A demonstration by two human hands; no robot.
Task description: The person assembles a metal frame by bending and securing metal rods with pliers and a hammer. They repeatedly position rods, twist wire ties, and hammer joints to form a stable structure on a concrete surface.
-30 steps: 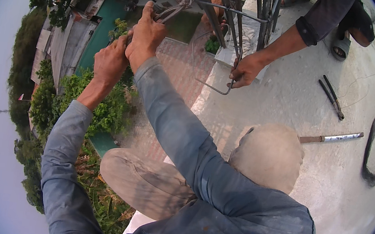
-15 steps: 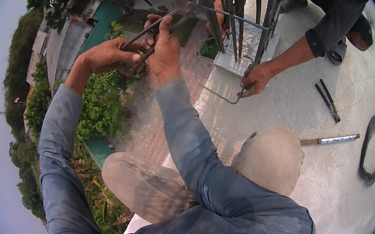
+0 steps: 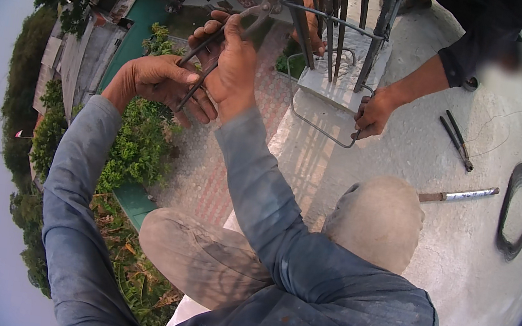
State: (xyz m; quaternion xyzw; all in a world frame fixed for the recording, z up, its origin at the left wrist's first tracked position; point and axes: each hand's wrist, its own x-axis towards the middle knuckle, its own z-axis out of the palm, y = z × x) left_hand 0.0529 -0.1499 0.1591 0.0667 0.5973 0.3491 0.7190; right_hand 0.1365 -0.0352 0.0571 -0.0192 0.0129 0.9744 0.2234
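The person's left hand (image 3: 160, 80) is loosely open, its thumb touching one handle of a pair of dark steel pincers (image 3: 268, 7) while the fingers stretch out and spread beneath the handles. The right hand (image 3: 230, 70) holds the same pincers in a slack grip, the thumb pointing up and the fingers half curled beside the handles, which stand apart and slant down toward the left hand. The head of the pincers is up at the end of a horizontal steel tie (image 3: 332, 19) on a column of upright ribbed rebar (image 3: 364, 54), beside its nearest bar. The rebar rises from a pale concrete block (image 3: 311, 80). Across from the person, a co-worker's near hand (image 3: 373, 115) closes around one side of a bent rectangular stirrup (image 3: 321, 131) low by the block; the co-worker's far hand (image 3: 311, 34) is partly hidden behind the bars, so its grip cannot be told. On the concrete surface (image 3: 466, 256) to the right lie a second pair of pincers (image 3: 458, 141), a bar-like tool with a whitish section (image 3: 459, 194) and a coil of dark wire (image 3: 505, 225).
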